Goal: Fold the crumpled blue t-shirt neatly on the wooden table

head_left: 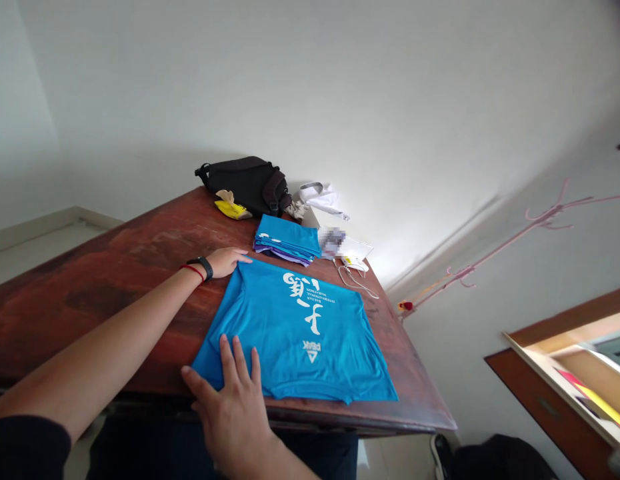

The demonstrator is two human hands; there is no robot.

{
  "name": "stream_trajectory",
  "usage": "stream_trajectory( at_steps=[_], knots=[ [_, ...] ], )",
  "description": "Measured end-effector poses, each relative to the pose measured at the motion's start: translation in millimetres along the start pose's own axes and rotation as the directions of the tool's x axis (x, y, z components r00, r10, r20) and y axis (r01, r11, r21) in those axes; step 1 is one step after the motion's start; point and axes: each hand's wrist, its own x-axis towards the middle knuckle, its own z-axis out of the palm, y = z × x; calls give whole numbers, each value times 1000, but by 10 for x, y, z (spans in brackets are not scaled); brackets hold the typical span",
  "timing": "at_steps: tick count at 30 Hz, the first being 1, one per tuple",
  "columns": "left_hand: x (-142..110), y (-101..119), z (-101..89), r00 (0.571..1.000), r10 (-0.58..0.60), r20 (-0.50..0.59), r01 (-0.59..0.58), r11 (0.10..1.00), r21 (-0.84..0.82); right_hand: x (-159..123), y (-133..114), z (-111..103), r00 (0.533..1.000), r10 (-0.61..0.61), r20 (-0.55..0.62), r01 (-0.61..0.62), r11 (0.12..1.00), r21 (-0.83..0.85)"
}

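Observation:
A blue T-shirt with white lettering lies spread on the dark red wooden table, its neckline toward me and its hem at the far side. My left hand, with a black band and a red cord at the wrist, is at the far left corner of the hem, its fingertips closed on the fabric there. Near the table's front edge, my right hand rests palm down with fingers spread, touching the shirt's left shoulder and sleeve area. Just beyond the hem sits a stack of folded blue and purple shirts.
At the back of the table are a black bag, a yellow packet and a white cloth item. White cords trail beside the stack. A pink coat rack leans into view on the right.

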Motion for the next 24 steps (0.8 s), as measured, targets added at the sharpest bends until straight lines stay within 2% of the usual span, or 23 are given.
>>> stream_trajectory(
  at_steps=[8,15,24],
  knots=[
    [29,-16,47,998,-51,-41,51,999,14,6,-41,-125,998,-50,46,48,998,43],
    [-5,37,7,998,-24,-61,24,1000,6,151,-27,-75,995,35,-89,-22,989,144],
    [15,-30,27,998,-14,-66,15,1000,14,357,-40,-29,988,95,-119,-80,989,124]
  ],
)
